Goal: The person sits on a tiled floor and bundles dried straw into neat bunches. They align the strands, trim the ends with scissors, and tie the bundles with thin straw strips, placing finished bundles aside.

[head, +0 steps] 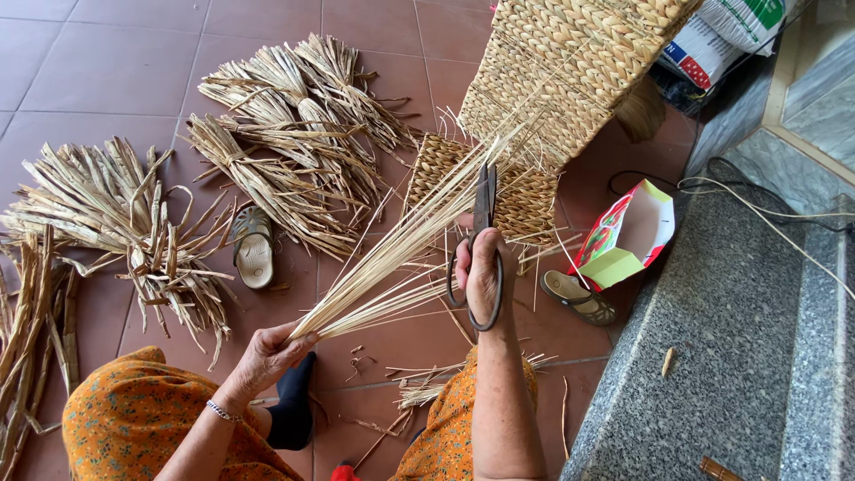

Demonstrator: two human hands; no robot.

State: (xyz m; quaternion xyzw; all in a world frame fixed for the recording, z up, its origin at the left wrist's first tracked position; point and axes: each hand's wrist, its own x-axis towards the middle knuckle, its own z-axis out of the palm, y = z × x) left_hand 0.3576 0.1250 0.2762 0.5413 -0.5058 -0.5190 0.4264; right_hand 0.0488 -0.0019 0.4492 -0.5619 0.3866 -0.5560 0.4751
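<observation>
While my left hand (267,352) is clenched around the near end of the straw bundle (401,245), its long axis runs from lower left up and away to the right, far tips fanning against the woven basket (570,62). My right hand (481,267) grips the scissors (481,240) through the handle loops, blades pointing straight up, just beside the strands at mid-length. Beyond, dried reed bundles (285,134) lie on the tiled floor (89,53).
</observation>
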